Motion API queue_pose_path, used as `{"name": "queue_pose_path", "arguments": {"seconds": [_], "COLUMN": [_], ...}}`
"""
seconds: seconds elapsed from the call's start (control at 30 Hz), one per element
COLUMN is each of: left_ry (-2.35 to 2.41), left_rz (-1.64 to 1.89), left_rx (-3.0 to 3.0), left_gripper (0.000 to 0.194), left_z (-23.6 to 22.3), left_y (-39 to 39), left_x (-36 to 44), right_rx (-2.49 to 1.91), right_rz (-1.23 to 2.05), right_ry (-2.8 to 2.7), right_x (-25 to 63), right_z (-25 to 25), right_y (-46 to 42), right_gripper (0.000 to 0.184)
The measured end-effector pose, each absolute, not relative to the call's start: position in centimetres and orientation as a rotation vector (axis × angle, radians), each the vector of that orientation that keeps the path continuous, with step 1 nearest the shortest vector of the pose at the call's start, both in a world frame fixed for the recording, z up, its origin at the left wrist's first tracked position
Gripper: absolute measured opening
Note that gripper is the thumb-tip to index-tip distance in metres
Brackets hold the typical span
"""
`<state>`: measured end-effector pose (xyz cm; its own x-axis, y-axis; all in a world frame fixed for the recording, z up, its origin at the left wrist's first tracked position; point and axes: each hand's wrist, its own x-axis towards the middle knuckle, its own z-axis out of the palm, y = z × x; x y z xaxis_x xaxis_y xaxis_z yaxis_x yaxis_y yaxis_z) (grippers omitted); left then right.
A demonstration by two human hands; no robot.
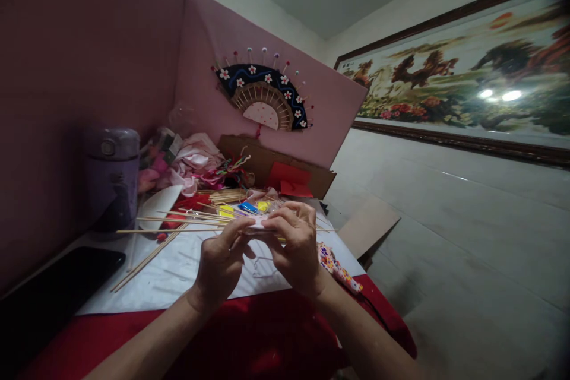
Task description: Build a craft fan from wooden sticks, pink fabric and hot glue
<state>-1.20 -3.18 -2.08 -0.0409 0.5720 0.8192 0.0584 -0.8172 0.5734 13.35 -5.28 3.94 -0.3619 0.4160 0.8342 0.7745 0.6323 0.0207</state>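
Observation:
My left hand [221,262] and my right hand [297,244] pinch a small white piece [257,224] between thumbs and fingers, just above the table. Thin wooden sticks [191,218] spread out from it, mostly to the left, like the ribs of a fan. One long stick [155,231] runs nearly level, and another end pokes out past my right hand. The fingers hide how the sticks are joined to the white piece. Under my hands lies a white sheet [187,270]. Yellow and blue packets [248,207] sit just behind my fingers.
A lilac bottle [113,178] and a dark phone [66,279] stand and lie at left. Loose sticks [145,261] cross the sheet. Crumpled pink cloth [196,157] is heaped behind. A finished-looking fan [267,92] is fixed to the pink board. A floral object [341,270] lies right.

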Motion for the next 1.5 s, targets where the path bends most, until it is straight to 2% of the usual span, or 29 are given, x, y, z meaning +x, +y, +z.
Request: {"name": "queue_pose_path", "arguments": {"seconds": [0.93,1.2,1.5], "left_ry": [0.578,0.539,0.612], "left_rz": [1.890,1.903,1.878], "left_rx": [1.661,1.664,1.725], "left_gripper": [0.017,0.026,0.019], "left_z": [-2.28,-2.73,-2.28], "left_y": [-3.30,-3.13,-3.28], "left_x": [-1.03,-1.08,-1.08], "right_rx": [-0.916,-0.894,-0.940], "right_rz": [-0.565,-0.556,-0.571], "right_ry": [-1.992,-1.978,-1.986], "right_x": [12.66,12.64,12.68], "right_z": [4.15,4.15,3.96], "right_y": [-5.57,-5.55,-5.47], "right_gripper": [0.008,0.007,0.008]}}
